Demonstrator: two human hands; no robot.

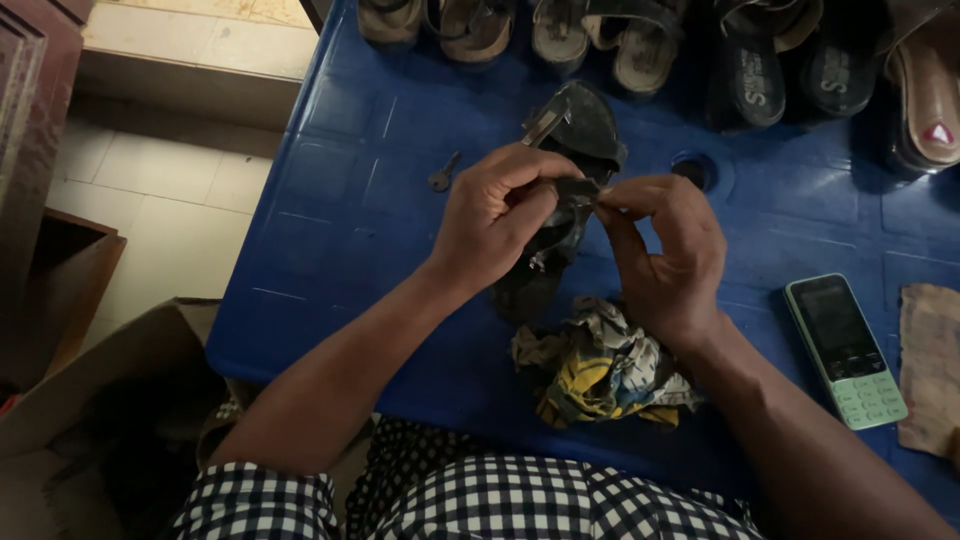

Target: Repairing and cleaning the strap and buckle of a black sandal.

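Sandal: dark sandal (580, 135) lifted over mid-table, toe toward 12 o'clock, strap end caught between both hands.
Left hand: left hand (495, 215) at 9 o'clock of the strap, fingers curled shut around it.
Right hand: right hand (665, 250) at 3 o'clock, thumb and forefinger pinched narrow on the strap end.
Cloth: crumpled patterned rag (600, 365) at 6 o'clock, just below the wrists.
Edges: blue table (340, 230) edge at 9 o'clock; row of sandals (640, 40) at 12.
Open room: bare blue toward 9 o'clock, small key (443, 172) there; green phone (846, 350) at 4 o'clock.
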